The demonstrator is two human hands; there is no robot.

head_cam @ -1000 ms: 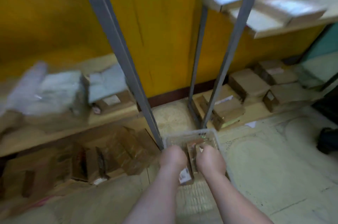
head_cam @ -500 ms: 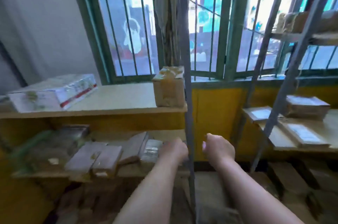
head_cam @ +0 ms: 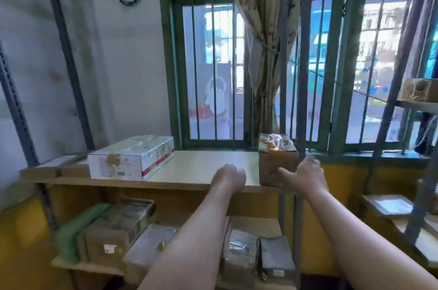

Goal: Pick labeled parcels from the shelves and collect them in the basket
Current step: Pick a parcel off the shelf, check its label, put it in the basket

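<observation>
At the far left of the top shelf lie flat brown parcels, just beside a white box with a red stripe. On the shelf below sit a green package, a taped cardboard parcel and a plastic-wrapped parcel. The left hand hovers over the top shelf's front edge, fingers curled under, holding nothing. Below its forearm two wrapped parcels stand side by side. A small brown box, taped over its top, sits at the top shelf's right end. The right hand is spread just beside it, thumb across its front face; whether they touch I cannot tell. Farther right, a second rack holds a cardboard box high up and a flat parcel lower
</observation>
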